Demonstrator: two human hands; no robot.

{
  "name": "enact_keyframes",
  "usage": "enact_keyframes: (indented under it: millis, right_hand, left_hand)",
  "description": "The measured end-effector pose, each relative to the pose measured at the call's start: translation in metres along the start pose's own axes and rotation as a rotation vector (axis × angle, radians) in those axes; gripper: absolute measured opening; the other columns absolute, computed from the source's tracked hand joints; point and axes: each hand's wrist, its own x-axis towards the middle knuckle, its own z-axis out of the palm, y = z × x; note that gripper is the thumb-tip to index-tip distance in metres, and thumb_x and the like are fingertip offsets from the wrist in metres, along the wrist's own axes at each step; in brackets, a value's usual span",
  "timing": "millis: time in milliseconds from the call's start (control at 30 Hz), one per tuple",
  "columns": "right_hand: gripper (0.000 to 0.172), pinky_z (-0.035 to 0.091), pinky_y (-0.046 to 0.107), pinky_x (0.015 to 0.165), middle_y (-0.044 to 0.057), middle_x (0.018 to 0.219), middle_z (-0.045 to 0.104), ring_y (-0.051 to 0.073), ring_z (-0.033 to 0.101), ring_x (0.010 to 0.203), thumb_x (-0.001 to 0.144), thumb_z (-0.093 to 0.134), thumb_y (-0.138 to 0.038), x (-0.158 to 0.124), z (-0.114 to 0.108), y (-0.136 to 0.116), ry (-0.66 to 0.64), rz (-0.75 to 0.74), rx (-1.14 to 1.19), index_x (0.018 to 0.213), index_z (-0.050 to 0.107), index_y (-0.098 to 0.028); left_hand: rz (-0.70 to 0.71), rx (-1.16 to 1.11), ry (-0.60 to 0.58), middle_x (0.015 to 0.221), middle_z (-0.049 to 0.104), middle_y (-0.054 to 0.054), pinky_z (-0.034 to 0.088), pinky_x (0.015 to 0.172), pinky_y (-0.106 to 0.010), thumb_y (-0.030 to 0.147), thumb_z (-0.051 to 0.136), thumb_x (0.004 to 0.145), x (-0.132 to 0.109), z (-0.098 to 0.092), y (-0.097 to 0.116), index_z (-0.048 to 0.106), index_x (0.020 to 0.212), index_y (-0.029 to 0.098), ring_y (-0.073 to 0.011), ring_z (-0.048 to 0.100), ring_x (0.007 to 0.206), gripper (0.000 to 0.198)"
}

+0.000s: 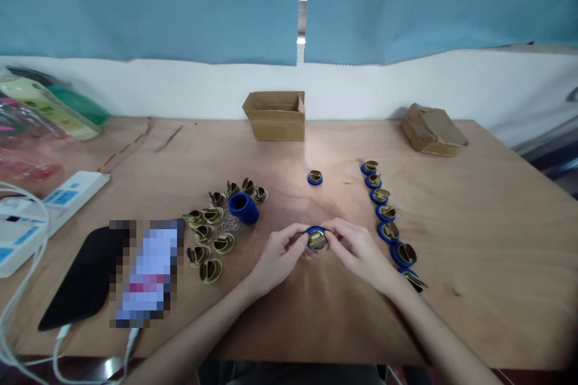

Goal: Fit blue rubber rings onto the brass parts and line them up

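Between my hands, at the middle front of the table, is a round brass-coloured metal piece seated in a blue ring (316, 239). My left hand (280, 255) pinches its left edge, while my right hand (359, 249) grips the right edge. Left of my hands stands a leaning stack of blue rings (244, 208). Around that stack lie several loose brass-coloured pieces (224, 243) and a small heap of thin metal rings (230, 222). Beyond my hands sits one brass piece in a blue ring (315, 177). A column of similar ringed pieces (386, 212) runs down the right side.
An open cardboard box (277, 126) stands at the back, with a closed, crumpled one (433, 129) to its right. On the left are a power strip (76, 192), a black phone-like device (85, 277), a phone with a blurred screen (151, 271), white cables and plastic bags.
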Motion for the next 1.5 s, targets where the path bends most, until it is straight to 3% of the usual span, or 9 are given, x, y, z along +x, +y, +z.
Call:
enact_keyframes:
  millis: [167, 467, 833, 1067, 1200, 1400, 1500]
  right_hand:
    - [0.02, 0.045, 0.025, 0.058, 0.002, 0.08, 0.07, 0.016, 0.063, 0.069, 0.099, 0.05, -0.027, 0.0, 0.004, 0.001, 0.047, 0.079, 0.053, 0.096, 0.068, -0.02]
    - [0.02, 0.052, 0.027, 0.063, 0.002, 0.084, 0.069, 0.017, 0.065, 0.073, 0.1, 0.05, -0.034, 0.002, 0.01, 0.006, 0.094, 0.219, 0.29, 0.103, 0.064, -0.02]
    - [0.028, 0.054, 0.028, 0.062, 0.002, 0.095, 0.064, 0.014, 0.062, 0.073, 0.095, 0.045, -0.022, -0.001, 0.011, 0.003, -0.088, 0.224, 0.607, 0.123, 0.043, -0.024]
    - [0.026, 0.048, 0.026, 0.056, 0.001, 0.09, 0.06, 0.016, 0.062, 0.076, 0.094, 0.046, -0.02, -0.003, 0.013, 0.001, -0.046, 0.209, 0.629, 0.118, 0.04, -0.026]
    - [0.027, 0.05, 0.027, 0.059, -0.001, 0.084, 0.059, 0.016, 0.06, 0.072, 0.092, 0.046, -0.021, -0.001, 0.011, -0.001, -0.014, 0.232, 0.633, 0.118, 0.039, -0.026]
    - [0.028, 0.051, 0.028, 0.065, -0.001, 0.087, 0.059, 0.015, 0.06, 0.074, 0.093, 0.042, -0.018, -0.002, 0.01, -0.001, -0.023, 0.241, 0.627, 0.12, 0.04, -0.026]
    - [0.025, 0.051, 0.03, 0.069, 0.001, 0.092, 0.058, 0.016, 0.059, 0.078, 0.097, 0.044, -0.023, -0.004, 0.013, 0.005, 0.001, 0.261, 0.478, 0.122, 0.042, -0.026]
  left_hand:
    - [-0.033, -0.056, -0.026, 0.083, 0.076, -0.005, 0.057, 0.067, -0.029, 0.041, 0.056, 0.096, -0.001, 0.001, 0.0, 0.072, 0.105, 0.016, -0.0182, 0.071, 0.07, 0.031]
    - [-0.096, -0.175, -0.11, 0.096, 0.075, -0.007, 0.056, 0.077, -0.031, 0.038, 0.056, 0.097, -0.002, 0.006, 0.002, 0.062, 0.12, 0.016, -0.0186, 0.072, 0.083, 0.032]
    - [-0.106, -0.274, -0.074, 0.108, 0.074, -0.01, 0.058, 0.086, -0.035, 0.03, 0.072, 0.085, 0.001, 0.004, -0.004, 0.059, 0.121, 0.016, -0.0218, 0.072, 0.096, 0.041]
    - [-0.085, -0.309, -0.052, 0.102, 0.075, -0.006, 0.057, 0.088, -0.034, 0.024, 0.074, 0.084, -0.001, 0.004, -0.005, 0.045, 0.133, 0.02, -0.0185, 0.073, 0.091, 0.058]
    - [-0.076, -0.29, -0.109, 0.115, 0.073, -0.011, 0.057, 0.089, -0.033, 0.029, 0.068, 0.09, 0.0, 0.003, 0.003, 0.054, 0.124, 0.018, -0.0222, 0.072, 0.104, 0.039]
    - [-0.097, -0.271, -0.102, 0.097, 0.078, -0.009, 0.06, 0.085, -0.036, 0.036, 0.062, 0.094, 0.001, 0.002, 0.004, 0.055, 0.122, 0.016, -0.0229, 0.077, 0.091, 0.035]
    - [-0.106, -0.262, -0.065, 0.091, 0.079, -0.008, 0.061, 0.08, -0.035, 0.034, 0.064, 0.092, 0.001, 0.002, 0.001, 0.055, 0.12, 0.015, -0.0232, 0.077, 0.087, 0.036]
